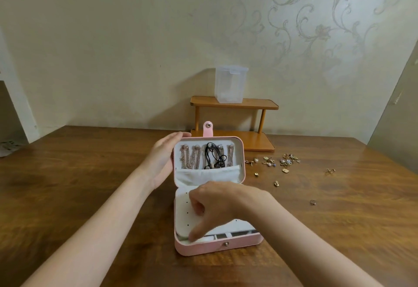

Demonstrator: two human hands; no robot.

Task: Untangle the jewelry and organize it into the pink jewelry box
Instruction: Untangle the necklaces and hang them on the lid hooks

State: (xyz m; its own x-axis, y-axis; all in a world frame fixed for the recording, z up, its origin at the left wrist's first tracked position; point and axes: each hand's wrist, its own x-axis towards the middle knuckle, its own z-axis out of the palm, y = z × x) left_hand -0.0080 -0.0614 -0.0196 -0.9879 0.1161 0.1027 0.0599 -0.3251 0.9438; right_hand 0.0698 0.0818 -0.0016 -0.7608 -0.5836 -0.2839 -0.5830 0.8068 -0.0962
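The pink jewelry box (239,245) stands open on the wooden table. Its lid (241,148) is upright, with several chains (192,156) and a black cord necklace (213,157) hanging inside above a white pocket (203,177). My left hand (164,160) rests flat against the lid's left edge. My right hand (217,205) reaches over the base and grips the white perforated earring flap (183,216), which is tilted up over the compartments (228,235). Several small gold earrings and charms (280,163) lie scattered on the table right of the box.
A small wooden two-tier shelf (255,105) stands behind the box against the wall, with a clear plastic container (229,85) on top. One loose small piece (312,202) lies apart at the right. The table edge meets the wall at the back.
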